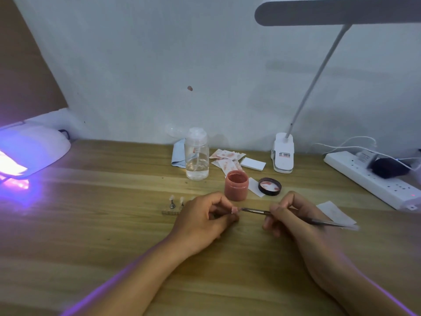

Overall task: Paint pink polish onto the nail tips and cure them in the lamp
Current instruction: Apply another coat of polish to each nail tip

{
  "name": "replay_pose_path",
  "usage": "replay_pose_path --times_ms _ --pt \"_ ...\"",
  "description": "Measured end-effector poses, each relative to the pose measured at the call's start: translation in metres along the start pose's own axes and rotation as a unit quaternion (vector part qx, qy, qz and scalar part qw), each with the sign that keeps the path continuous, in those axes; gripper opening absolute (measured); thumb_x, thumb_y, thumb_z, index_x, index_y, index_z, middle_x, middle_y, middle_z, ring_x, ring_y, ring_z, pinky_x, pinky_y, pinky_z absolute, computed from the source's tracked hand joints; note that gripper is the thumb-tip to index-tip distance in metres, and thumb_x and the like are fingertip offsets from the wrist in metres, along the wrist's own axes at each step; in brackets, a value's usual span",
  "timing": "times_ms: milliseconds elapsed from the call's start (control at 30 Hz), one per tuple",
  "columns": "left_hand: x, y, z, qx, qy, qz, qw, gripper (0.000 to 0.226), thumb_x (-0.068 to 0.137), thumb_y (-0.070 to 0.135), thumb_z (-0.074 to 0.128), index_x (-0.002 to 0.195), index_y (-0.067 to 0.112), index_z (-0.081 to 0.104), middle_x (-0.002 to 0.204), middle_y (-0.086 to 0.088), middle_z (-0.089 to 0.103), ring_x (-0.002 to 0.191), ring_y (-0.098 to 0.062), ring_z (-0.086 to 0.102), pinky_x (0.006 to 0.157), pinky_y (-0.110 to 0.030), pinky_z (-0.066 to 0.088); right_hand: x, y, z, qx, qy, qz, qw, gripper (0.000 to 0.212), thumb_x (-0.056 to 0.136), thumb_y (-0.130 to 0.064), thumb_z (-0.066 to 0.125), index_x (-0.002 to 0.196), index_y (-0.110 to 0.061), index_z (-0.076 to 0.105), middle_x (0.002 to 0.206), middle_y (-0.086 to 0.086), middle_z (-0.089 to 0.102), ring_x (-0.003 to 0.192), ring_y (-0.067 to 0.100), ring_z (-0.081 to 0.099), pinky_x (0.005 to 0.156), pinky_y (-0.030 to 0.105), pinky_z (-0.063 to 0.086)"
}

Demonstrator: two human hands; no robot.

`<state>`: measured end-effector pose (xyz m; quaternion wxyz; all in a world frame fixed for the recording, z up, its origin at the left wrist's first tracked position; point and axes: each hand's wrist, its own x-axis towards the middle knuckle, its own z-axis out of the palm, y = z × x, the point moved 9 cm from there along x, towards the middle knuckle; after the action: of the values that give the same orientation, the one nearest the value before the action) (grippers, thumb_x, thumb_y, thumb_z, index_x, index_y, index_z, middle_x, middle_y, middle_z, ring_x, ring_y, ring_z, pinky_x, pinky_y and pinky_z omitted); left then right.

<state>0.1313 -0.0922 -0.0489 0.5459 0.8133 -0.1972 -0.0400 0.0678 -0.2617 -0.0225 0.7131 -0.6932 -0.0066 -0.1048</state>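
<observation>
Near the middle of the table [114,224], a single nail tip [234,210] is pinched in the curled fingers of the left hand [205,215]. It appears to be held by a thin stem below it, though the stem is mostly hidden. A slim brush [257,210] is gripped like a pen in the right hand [289,215], and its bristle end is brought against the tip's pink surface.

The tip is judged to be very light, thin, stiff and smooth, so it is easily flicked away or twisted by brush pressure. It is best held by the stem or side edges, never on the wet face, since uncured polish would smear at a touch. The brush is also light and is best steered from close to the ferrule, as it is held here.

Just beyond the hands the open polish jar [236,185] is seen, with its lid [269,186] laid upturned to its right. To the left of the left hand, more tips on a small stand [176,202] are found. The curing lamp [34,151] glows violet at the far left, well apart from the work. A clear bottle [197,153] and stained wipes [227,159] are set farther back.
</observation>
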Motion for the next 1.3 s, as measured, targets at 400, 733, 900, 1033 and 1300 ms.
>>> replay_pose_path --times_ms 400,733,900,1033,1300 --pt "0.0 0.002 -0.001 0.004 -0.002 0.005 1.0 0.008 0.086 0.023 0.075 0.084 0.029 0.069 0.085 0.008 0.076 0.066 -0.022 0.067 0.05 -0.023 0.047 -0.001 -0.004 0.002 -0.009 0.005 -0.021 1.0 0.02 0.091 -0.006 0.059 0.082 0.007 0.047 0.068 0.016 0.07 0.056 0.013 0.055 0.055 0.017 0.047" --pt "-0.001 0.003 -0.001 0.002 -0.001 -0.003 1.0 0.007 0.086 0.021 0.075 0.086 0.026 0.07 0.085 0.009 0.076 0.067 -0.016 0.065 0.058 -0.03 0.047 -0.003 -0.004 0.01 -0.018 -0.053 -0.024 0.998 0.012 0.09 -0.001 0.058 0.089 0.004 0.048 0.071 0.01 0.068 0.069 0.016 0.056 0.062 0.018 0.047" --pt "-0.001 0.003 -0.001 0.005 0.0 -0.003 1.0 0.011 0.085 0.023 0.075 0.086 0.032 0.071 0.085 0.013 0.076 0.066 -0.012 0.065 0.059 -0.031 0.047 -0.003 -0.003 0.01 -0.025 -0.058 -0.024 0.998 0.01 0.089 0.002 0.057 0.087 -0.003 0.049 0.07 0.007 0.065 0.069 0.011 0.058 0.064 0.018 0.046" --pt "-0.001 0.003 -0.001 0.005 -0.002 -0.003 1.0 0.01 0.085 0.024 0.075 0.088 0.032 0.071 0.085 0.012 0.076 0.067 -0.004 0.065 0.059 -0.027 0.046 -0.003 -0.004 0.009 -0.021 -0.046 -0.036 0.998 0.012 0.088 0.006 0.057 0.088 -0.002 0.048 0.069 0.004 0.064 0.069 0.012 0.058 0.063 0.017 0.045" --pt "-0.002 0.004 -0.001 0.004 -0.001 -0.005 1.0 0.013 0.085 0.022 0.075 0.088 0.035 0.072 0.084 0.014 0.076 0.064 0.002 0.063 0.057 -0.02 0.043 -0.004 -0.005 0.011 -0.023 -0.053 -0.023 0.998 0.013 0.089 0.006 0.057 0.091 -0.001 0.046 0.072 0.004 0.064 0.073 0.017 0.057 0.073 0.033 0.043"
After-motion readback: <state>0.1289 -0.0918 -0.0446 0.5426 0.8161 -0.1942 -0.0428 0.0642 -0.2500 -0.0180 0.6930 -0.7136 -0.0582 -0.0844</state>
